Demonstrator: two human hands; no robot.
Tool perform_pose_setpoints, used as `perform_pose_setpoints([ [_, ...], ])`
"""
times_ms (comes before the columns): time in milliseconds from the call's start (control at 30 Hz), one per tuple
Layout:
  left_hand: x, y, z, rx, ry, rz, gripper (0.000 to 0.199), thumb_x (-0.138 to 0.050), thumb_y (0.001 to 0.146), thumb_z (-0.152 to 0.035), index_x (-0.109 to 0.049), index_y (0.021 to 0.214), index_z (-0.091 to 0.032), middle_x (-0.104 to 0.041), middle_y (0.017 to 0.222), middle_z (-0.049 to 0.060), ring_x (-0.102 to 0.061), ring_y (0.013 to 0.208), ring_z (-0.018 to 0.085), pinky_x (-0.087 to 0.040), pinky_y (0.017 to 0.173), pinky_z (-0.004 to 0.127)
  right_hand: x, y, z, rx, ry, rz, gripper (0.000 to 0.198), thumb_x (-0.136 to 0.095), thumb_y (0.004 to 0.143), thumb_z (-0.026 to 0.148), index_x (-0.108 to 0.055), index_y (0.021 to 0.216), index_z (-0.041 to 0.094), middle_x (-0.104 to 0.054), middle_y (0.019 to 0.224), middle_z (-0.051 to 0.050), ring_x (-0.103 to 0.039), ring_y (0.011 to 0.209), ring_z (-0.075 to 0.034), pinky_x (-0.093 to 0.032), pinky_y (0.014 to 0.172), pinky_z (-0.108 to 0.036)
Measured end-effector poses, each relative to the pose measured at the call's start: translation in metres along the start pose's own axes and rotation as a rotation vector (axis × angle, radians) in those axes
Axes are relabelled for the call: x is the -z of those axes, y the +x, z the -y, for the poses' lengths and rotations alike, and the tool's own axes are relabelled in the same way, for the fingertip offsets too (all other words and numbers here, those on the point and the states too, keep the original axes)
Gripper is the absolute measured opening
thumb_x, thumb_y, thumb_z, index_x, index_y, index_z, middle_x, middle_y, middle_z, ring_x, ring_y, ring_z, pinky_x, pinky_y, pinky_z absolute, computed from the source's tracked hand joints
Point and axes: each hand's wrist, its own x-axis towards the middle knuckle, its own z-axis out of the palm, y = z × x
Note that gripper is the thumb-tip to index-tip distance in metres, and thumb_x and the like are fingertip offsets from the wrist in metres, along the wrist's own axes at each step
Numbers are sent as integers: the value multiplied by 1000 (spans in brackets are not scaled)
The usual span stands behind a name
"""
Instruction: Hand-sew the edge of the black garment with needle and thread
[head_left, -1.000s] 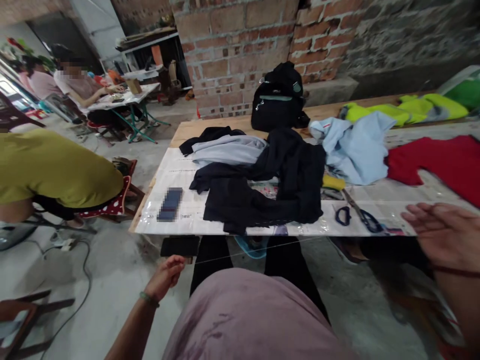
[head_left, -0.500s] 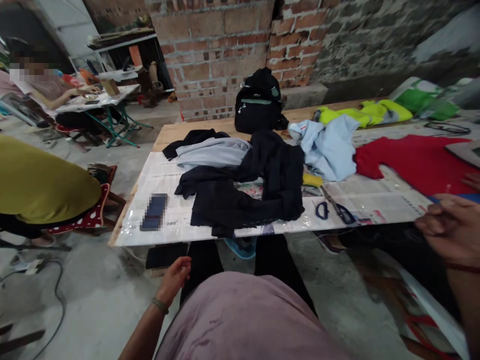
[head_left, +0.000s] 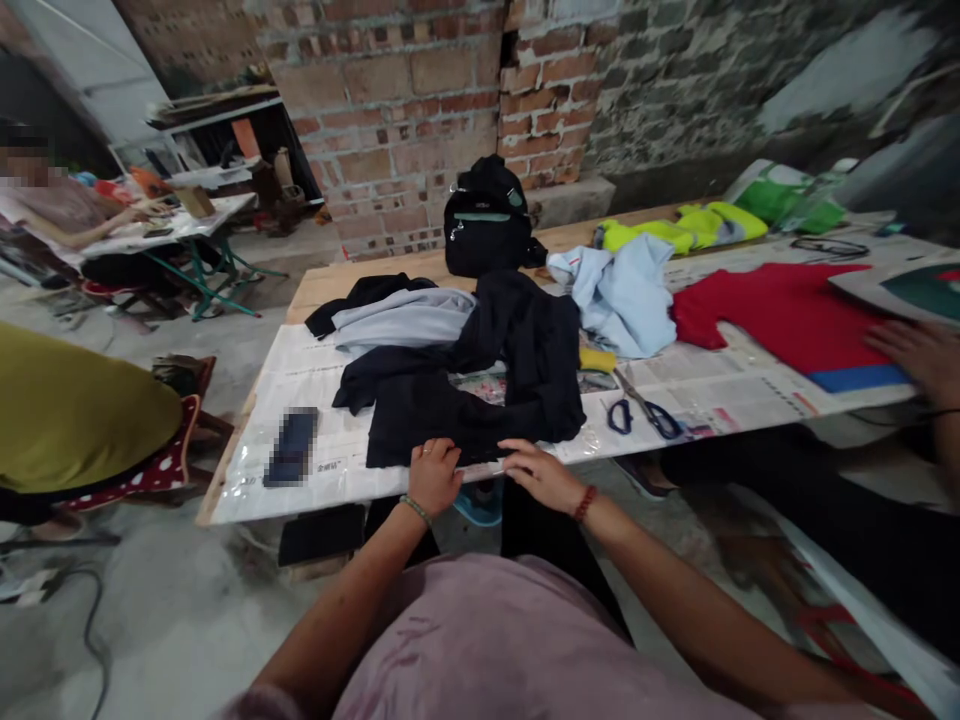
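A black garment (head_left: 442, 425) lies bunched on the newspaper-covered table (head_left: 259, 425), its near edge at the table's front. My left hand (head_left: 435, 477) is on that edge, with bent fingers closed on the cloth. A little to the right, my right hand (head_left: 546, 477) touches the same edge, fingers stretched out toward the left and slightly apart. Behind the black cloth sits a folded pale grey cloth (head_left: 405, 318). Scissors (head_left: 645, 405) with dark blue handles and a yellow object (head_left: 598, 360) lie right of the garment.
At the back stands a black backpack (head_left: 487, 220). Light blue cloth (head_left: 626, 295), a neon yellow garment (head_left: 686, 230) and red cloth (head_left: 772, 310) spread rightward. Another person's hand (head_left: 919, 355) rests by the red cloth. A phone (head_left: 292, 447) lies at left.
Both hands have come to the black garment's near edge: the left from beside my leg, the right from the far right. The camera view has shifted slightly right.
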Motion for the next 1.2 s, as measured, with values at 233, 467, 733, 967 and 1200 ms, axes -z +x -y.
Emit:
perform_pose_setpoints([
  [233, -8, 19, 14, 48, -57, 124, 18, -47, 80, -21, -63, 86, -22, -62, 89, 4, -50, 89, 19, -33, 77, 33, -17, 11, -11, -64, 0, 125, 17, -48, 77, 17, -65, 82, 19, -43, 125, -8, -48, 109, -19, -37, 95, -35],
  [467, 9, 32, 21, 10, -326, 85, 21, -41, 84, -20, -60, 93, -21, -65, 87, 2, -57, 81, 14, -37, 79, 27, -19, 20, -11, -10, -38, 20, 22, -46, 76, 11, -64, 85, 20, -43, 125, -7, -48, 108, -19, -38, 93, -35],
  [733, 10, 20, 25, -145, -188, 136, 22, -49, 78, -21, -57, 98, -20, -62, 95, 5, -54, 91, 18, -34, 82, 32, -3, 27, -12, 54, 40, 0, 16, -46, 78, 17, -62, 77, 19, -56, 79, -3, -54, 75, -13, -43, 71, -26],
  [967, 26, 8, 44, 86, 200, -7, 15, -47, 72, -17, -62, 76, -16, -56, 83, 9, -49, 83, 23, -28, 76, 39, 5, 16, -13, -53, 104, 19, 15, -47, 79, 22, -60, 72, 18, -54, 73, -1, -53, 70, -12, -42, 68, -24],
  [1200, 56, -1, 86, 234, 332, 90, 20, -44, 71, -11, -62, 69, -16, -57, 88, 11, -47, 89, 26, -27, 76, 42, -4, 11, -18, -73, 138, -4, 15, -46, 79, 21, -59, 72, 17, -54, 74, -2, -53, 72, -12, -41, 70, -25],
])
